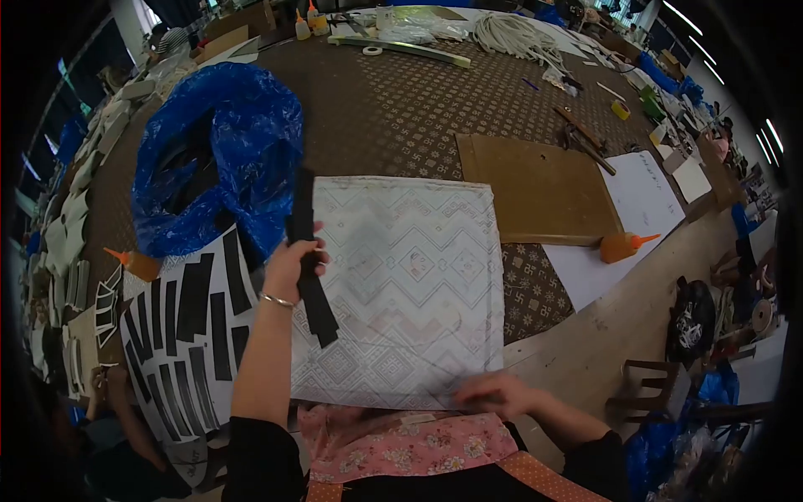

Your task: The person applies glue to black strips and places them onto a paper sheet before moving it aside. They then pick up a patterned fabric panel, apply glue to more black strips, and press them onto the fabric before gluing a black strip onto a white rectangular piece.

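Black strips (316, 305) are gripped in my left hand (297, 266), over the left edge of a pale patterned board (410, 276). My right hand (493, 391) is at the board's lower right edge, slightly blurred, with its fingers apart and nothing visible in them. Left of my left hand, a white sheet (167, 351) carries several black strips laid in rows. Beyond it, a crumpled blue plastic bag (259, 134) lies open, with dark material inside.
A brown board (544, 188) and white paper (644, 192) lie at the right, with a glue bottle (619, 247) on them. Another glue bottle (138, 264) is at the left. Coiled cord (510, 38) lies at the back. A co-worker's arm (130, 414) shows at lower left.
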Available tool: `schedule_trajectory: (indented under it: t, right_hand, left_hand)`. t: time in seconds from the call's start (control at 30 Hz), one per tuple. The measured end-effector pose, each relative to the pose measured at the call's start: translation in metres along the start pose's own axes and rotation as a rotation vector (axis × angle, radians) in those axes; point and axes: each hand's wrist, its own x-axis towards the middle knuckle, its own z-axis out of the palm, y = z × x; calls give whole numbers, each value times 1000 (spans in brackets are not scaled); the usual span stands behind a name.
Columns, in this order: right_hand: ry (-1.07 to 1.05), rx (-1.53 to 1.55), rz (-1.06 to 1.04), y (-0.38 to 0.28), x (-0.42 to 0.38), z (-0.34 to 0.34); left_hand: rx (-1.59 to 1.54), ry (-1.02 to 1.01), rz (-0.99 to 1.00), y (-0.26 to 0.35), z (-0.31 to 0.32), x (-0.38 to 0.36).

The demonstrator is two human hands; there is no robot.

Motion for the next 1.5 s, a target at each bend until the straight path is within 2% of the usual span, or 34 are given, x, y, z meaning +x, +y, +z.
schedule_trajectory:
  t: [0.07,0.1,0.13,0.2,0.23,0.27,0.3,0.33,0.37,0.43,0.47,0.6,0.67,0.7,0.8,0.87,0.9,0.93,0.97,1.0,1.03,1.07,1.1,1.2,1.23,1.27,1.3,1.33,1.4,1.43,1.5]
  right_hand:
    - [304,29,-150,15,-5,-40]
    - [564,481,-295,30,-3,-54]
    - [680,626,-430,28,-3,-88]
    - [1005,1189,-679,37,-16,-148]
    - [1013,1395,-806,54,-35,-178]
    - [1014,1605,-930,68,-48,-204]
    - [994,1614,-906,69,-52,-217]
    - [1078,1676,-1046,69,-54,-225]
    - [1169,1733,-1190,71,-56,-233]
    - [1190,1761,-1187,100,-73,-265]
    - [1224,1774,-1204,111,-78,-276]
    - [1259,1886,-1086,98,-84,-288]
    - [1226,2102,-1003,87,-85,-290]
    - [1220,2097,-980,86,-83,-293]
    - [1170,2220,-957,105,-90,-322]
    - [1136,2313,-954,115,-100,-338]
    - [1125,2314,-943,114,-112,-342]
    - [776,2945,-602,109,-128,-351]
    - [274,3460,-111,101,-135,-356]
    - [275,3457,-100,94,-121,-338]
    - [910,2526,-475,77,-86,-287]
    - [1193,1500,-661,65,-62,-248]
    - [1190,1504,-657,60,-54,-232]
    - [1086,1613,-575,52,-44,-195]
    - [971,1570,-512,50,-41,-184]
    - [857,1523,-449,48,-38,-174]
    - [853,1521,-450,44,-32,-164]
    - [799,1442,-449,40,-26,-155]
    - [744,1361,-456,30,-16,-140]
    - [745,1291,-456,24,-13,-133]
    - [751,1212,-475,15,-6,-123]
  left_hand:
    - [-18,-50,-85,-31,5,-22]
    - [14,-62,-104,-47,6,-32]
    - [59,-70,-154,-61,4,-40]
    - [164,-109,-207,-89,-6,-48]
    - [150,-85,-208,-103,-11,-52]
    - [378,-51,-69,-114,-15,-56]
    - [610,-15,69,-120,-16,-61]
    - [830,-1,125,-113,-13,-70]
    - [827,22,118,-109,-8,-81]
    - [1119,77,561,-105,-2,-97]
    - [1292,89,567,-109,-8,-103]
    - [1349,120,453,-113,-11,-149]
    - [1500,99,289,-112,0,-172]
    - [1488,114,278,-116,2,-173]
    - [1536,161,339,-135,7,-166]
    - [1481,256,460,-138,11,-146]
    - [1551,274,437,-132,17,-139]
    - [1548,287,439,-130,17,-132]
    - [1522,268,381,-129,16,-125]
    - [1496,246,320,-128,16,-121]
    - [1495,253,318,-125,16,-119]
    - [1469,258,244,-120,15,-119]
    - [1444,260,169,-117,13,-119]
    - [1306,236,120,-117,-7,-108]
    - [1307,239,122,-116,-11,-105]
    - [1317,117,144,-114,-15,-102]
    - [1323,-5,167,-113,-17,-101]
    - [1323,-1,171,-111,-17,-102]
    - [669,-97,231,-103,-14,-107]
    - [670,-102,236,-96,-10,-113]
    - [54,-201,311,-82,1,-122]
